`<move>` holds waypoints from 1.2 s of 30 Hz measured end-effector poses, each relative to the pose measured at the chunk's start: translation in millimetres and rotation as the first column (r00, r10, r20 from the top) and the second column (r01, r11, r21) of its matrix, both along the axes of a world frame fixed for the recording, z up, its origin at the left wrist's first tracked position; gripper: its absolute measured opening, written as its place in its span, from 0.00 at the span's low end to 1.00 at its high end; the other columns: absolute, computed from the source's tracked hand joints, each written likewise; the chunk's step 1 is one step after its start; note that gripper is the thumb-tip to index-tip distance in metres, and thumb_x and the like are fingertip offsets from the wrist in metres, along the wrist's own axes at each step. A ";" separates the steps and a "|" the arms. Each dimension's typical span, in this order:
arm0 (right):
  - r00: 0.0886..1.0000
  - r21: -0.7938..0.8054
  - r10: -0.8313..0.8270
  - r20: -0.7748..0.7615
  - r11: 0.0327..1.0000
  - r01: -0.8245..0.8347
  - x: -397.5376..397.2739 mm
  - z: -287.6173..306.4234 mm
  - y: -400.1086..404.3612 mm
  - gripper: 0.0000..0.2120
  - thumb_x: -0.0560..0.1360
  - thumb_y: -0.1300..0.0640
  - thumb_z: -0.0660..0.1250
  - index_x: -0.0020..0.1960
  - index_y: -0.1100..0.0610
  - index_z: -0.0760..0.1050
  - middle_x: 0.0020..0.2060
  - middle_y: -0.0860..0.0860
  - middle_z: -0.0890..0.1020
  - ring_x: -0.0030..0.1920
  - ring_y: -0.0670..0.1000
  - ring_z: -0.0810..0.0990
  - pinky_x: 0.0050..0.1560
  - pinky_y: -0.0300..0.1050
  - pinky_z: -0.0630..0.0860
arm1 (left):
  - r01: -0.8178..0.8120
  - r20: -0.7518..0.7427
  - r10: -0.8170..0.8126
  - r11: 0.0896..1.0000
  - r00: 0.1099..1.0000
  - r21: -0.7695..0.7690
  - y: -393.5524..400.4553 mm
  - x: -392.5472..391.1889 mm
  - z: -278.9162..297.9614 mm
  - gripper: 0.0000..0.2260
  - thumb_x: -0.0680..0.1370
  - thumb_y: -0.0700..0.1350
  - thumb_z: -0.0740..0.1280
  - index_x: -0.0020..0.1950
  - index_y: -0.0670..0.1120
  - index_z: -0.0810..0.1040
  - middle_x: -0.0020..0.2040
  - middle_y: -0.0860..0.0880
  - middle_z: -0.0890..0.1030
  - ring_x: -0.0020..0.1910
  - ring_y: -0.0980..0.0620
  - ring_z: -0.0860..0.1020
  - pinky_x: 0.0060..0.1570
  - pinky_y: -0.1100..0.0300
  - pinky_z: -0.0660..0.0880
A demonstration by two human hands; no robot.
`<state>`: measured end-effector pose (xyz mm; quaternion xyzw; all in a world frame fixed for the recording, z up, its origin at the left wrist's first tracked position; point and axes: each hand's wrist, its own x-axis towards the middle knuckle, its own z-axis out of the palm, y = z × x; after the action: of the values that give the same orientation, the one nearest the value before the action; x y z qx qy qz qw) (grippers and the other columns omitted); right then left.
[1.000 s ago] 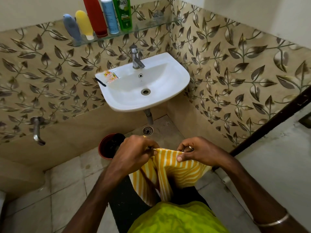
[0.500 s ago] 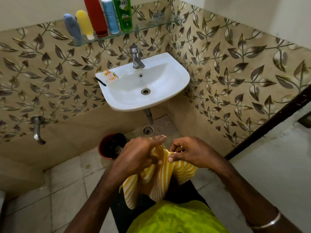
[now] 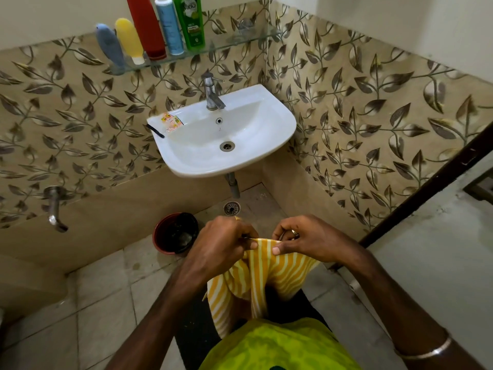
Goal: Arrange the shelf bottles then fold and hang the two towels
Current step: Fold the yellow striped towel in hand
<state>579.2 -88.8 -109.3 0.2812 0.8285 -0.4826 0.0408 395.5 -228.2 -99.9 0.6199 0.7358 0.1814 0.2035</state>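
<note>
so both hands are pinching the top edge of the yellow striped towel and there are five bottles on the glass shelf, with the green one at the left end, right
Not quite. The green bottle stands at the right end of the row on the glass shelf; the grey-blue bottle is at the left end. The head view shows this. The rest holds: five bottles, and the left hand and right hand both pinch the top edge of the yellow striped towel.

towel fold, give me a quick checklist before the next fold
1. Left hand pinches the top edge of the towel: ok.
2. Right hand pinches the same edge: ok.
3. Top edge pulled flat between the hands: not ok, it bunches.
4. Towel hangs clear of the floor: cannot tell.
5. Bottles upright in a row on the shelf: ok.
6. Rail to hang it on in view: not ok.
</note>
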 end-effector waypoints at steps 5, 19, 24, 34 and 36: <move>0.999 -0.011 0.000 0.050 1.000 0.001 8.5 -4.0 2.8 0.11 0.71 0.47 0.77 0.51 0.48 0.82 0.44 0.47 0.88 0.45 0.45 0.86 0.52 0.57 0.83 | -0.016 0.012 0.016 1.000 1.000 0.005 -5.0 -3.3 3.7 0.06 0.77 0.47 0.72 0.53 0.53 0.85 0.48 0.57 0.84 0.46 0.61 0.80 0.49 0.57 0.80; 0.993 0.002 -0.066 0.099 0.998 0.066 15.5 -12.1 19.0 0.13 0.70 0.48 0.78 0.52 0.47 0.81 0.45 0.46 0.87 0.46 0.43 0.86 0.51 0.53 0.84 | -0.113 0.008 0.113 0.991 0.994 0.073 -16.9 -24.6 10.5 0.05 0.75 0.46 0.74 0.50 0.54 0.85 0.44 0.58 0.83 0.40 0.63 0.81 0.44 0.55 0.80; 0.988 0.058 -0.097 0.120 0.994 0.090 15.0 -12.0 22.3 0.20 0.70 0.48 0.78 0.60 0.49 0.80 0.48 0.46 0.87 0.49 0.43 0.85 0.52 0.50 0.84 | -0.120 0.006 0.120 0.990 0.993 0.075 -18.1 -28.2 10.7 0.06 0.75 0.45 0.74 0.50 0.53 0.85 0.43 0.58 0.83 0.40 0.63 0.80 0.44 0.56 0.80; 0.979 0.342 -0.202 -0.013 0.919 0.194 12.8 -12.8 20.5 0.09 0.75 0.54 0.75 0.55 0.49 0.85 0.47 0.45 0.86 0.46 0.42 0.83 0.51 0.45 0.82 | -0.173 0.008 0.173 0.981 0.985 0.091 -17.9 -31.7 5.7 0.05 0.75 0.44 0.74 0.49 0.53 0.86 0.41 0.57 0.83 0.40 0.63 0.79 0.41 0.60 0.77; 0.982 0.402 -0.181 -0.051 0.896 0.186 12.4 -16.5 20.5 0.08 0.75 0.54 0.75 0.54 0.50 0.86 0.46 0.46 0.83 0.47 0.44 0.81 0.45 0.40 0.79 | -0.188 0.018 0.187 0.978 0.982 0.090 -17.0 -32.2 5.1 0.05 0.75 0.44 0.74 0.49 0.53 0.86 0.41 0.56 0.83 0.40 0.63 0.79 0.41 0.58 0.78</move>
<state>591.5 -68.3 -125.8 0.3573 0.8805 -0.3039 -0.0693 363.3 -245.2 -94.8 0.5555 0.7810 0.2362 0.1604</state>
